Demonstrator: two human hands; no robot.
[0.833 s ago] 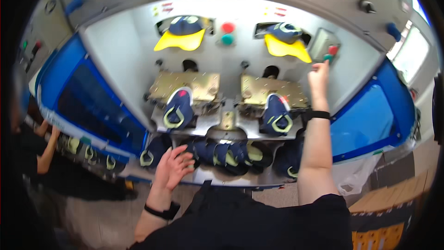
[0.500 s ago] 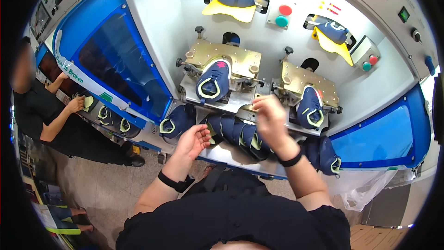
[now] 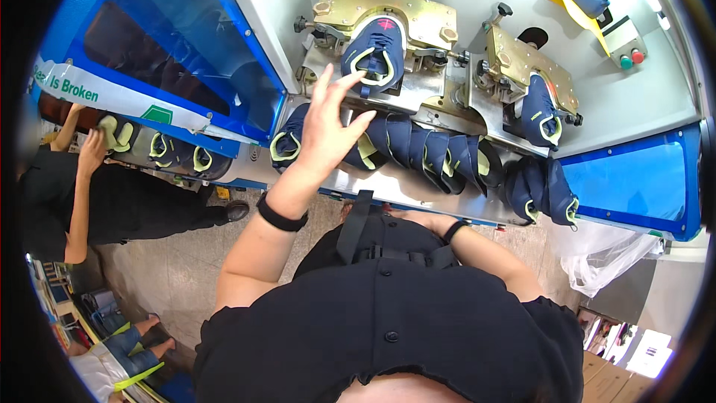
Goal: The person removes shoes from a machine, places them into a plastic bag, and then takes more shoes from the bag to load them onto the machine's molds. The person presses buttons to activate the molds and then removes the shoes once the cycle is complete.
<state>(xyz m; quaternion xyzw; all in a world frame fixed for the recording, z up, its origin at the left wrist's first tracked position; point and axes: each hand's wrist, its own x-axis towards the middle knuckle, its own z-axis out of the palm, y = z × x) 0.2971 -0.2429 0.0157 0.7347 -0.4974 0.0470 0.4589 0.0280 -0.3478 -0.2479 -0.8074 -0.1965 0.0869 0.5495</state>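
A navy shoe [image 3: 377,52] with a pale green lining and a red mark on its upper sits in the left metal fixture [image 3: 350,0]. My left hand [image 3: 332,123] reaches up to its opening, fingers spread and holding nothing. One fingertip overlaps the collar; whether it touches, I cannot tell. My right hand [image 3: 419,216] is low at my waist, by the machine's front edge, its fingers mostly hidden. Several navy shoes [image 3: 399,140] lie overlapping in a row along the metal ledge [image 3: 365,183]. Another navy shoe [image 3: 538,108] sits in the right fixture [image 3: 526,52].
Blue-framed window doors stand at left [image 3: 168,45] and right [image 3: 630,186]. More shoes [image 3: 548,186] lie at the ledge's right end. At left, a co-worker [image 3: 89,194] handles pale-lined shoes. A clear plastic bag [image 3: 597,254] hangs below the right door.
My left hand has risen from the ledge to the left fixture's shoe, its fingers spreading. My right hand has dropped from near the fixtures to my waist. The view has shifted.
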